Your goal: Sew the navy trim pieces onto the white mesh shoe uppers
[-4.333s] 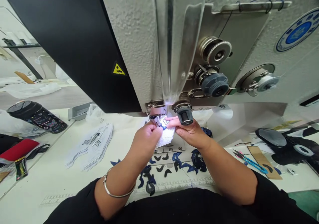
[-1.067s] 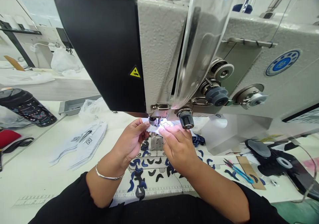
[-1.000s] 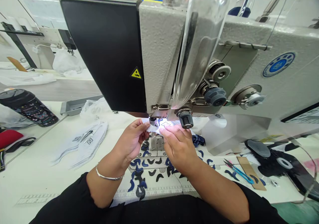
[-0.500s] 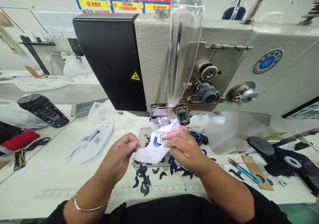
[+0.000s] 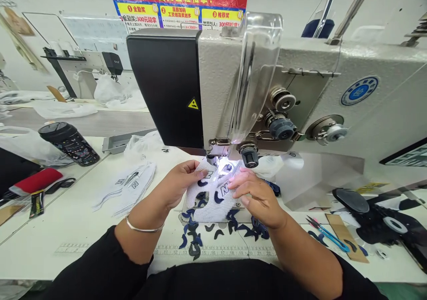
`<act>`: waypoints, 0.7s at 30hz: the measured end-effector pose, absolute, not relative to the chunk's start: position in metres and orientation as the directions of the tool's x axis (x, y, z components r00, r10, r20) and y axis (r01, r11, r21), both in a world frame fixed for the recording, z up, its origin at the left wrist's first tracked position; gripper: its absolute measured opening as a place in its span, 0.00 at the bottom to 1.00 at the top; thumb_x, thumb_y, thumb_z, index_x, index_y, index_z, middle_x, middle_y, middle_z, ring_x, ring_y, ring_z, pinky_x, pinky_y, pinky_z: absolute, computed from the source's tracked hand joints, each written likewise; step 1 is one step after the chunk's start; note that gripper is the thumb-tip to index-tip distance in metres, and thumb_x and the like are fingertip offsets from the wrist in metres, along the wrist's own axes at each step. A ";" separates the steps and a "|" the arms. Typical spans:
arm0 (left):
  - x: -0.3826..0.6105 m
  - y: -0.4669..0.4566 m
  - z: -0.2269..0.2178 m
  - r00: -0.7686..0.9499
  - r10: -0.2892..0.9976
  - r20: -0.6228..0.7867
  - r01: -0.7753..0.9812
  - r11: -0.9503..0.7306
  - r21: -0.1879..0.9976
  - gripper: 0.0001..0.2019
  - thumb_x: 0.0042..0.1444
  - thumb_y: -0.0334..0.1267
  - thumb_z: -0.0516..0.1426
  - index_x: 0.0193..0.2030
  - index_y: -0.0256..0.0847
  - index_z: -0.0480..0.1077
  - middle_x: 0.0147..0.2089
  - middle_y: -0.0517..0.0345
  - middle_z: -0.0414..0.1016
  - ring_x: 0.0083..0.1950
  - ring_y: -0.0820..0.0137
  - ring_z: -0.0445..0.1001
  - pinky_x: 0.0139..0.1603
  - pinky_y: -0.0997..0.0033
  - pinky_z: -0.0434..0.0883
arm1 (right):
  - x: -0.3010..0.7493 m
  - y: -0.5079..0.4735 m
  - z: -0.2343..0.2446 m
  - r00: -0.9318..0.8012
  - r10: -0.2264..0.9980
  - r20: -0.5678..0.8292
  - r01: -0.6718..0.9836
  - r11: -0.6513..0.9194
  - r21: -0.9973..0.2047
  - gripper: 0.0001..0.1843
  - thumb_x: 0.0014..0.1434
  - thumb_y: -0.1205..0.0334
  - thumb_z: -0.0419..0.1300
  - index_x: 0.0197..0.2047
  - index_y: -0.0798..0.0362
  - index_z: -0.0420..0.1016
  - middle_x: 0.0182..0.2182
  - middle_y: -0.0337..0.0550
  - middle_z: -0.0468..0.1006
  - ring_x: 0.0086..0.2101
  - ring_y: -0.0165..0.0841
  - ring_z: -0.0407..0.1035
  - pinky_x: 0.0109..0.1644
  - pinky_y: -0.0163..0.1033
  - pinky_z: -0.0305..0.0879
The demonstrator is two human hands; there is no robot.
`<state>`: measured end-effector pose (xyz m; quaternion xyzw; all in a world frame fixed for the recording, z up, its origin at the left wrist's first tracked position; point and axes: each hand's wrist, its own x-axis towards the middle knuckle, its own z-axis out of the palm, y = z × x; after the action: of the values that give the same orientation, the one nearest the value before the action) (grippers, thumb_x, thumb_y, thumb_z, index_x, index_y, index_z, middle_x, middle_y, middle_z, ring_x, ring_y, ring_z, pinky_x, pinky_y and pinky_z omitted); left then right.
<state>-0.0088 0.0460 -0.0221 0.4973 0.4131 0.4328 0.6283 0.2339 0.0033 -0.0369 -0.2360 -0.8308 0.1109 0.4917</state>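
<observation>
Below the sewing machine (image 5: 218,86), which stands at twelve o'clock, your white mesh piece (image 5: 210,212), the centre of the dial, lies with its printed N marks and dark curved patches facing up; glare hides whether its far end sits beneath the foot. Your left hand (image 5: 173,185), at nine o'clock, grasps the mesh between thumb and fingers. Your right hand (image 5: 262,198), at three o'clock, is loosely curled with fingertips at the mesh; whether it grips cannot be told. Scattered curved pieces (image 5: 218,234) and a ruler (image 5: 230,252) lie toward six o'clock, a stack of white pieces (image 5: 142,188) beyond your left hand at nine, and blue-handled snips (image 5: 334,239) near four.
</observation>
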 end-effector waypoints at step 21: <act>-0.049 0.033 -0.064 0.090 0.995 -0.040 -0.115 0.051 0.992 0.14 0.52 0.49 0.66 0.30 0.40 0.72 0.29 0.55 0.75 0.29 0.71 0.69 0.34 0.71 0.66 | 0.212 0.000 -0.054 -0.283 0.463 0.840 0.744 0.658 -0.112 0.17 0.63 0.69 0.61 0.54 0.46 0.75 0.48 0.44 0.79 0.50 0.40 0.71 0.58 0.51 0.63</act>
<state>-0.0487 0.0325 -0.0637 0.4795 0.4586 0.4947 0.5612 0.2118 0.0003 -0.0536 -0.3838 -0.7862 -0.1532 0.4594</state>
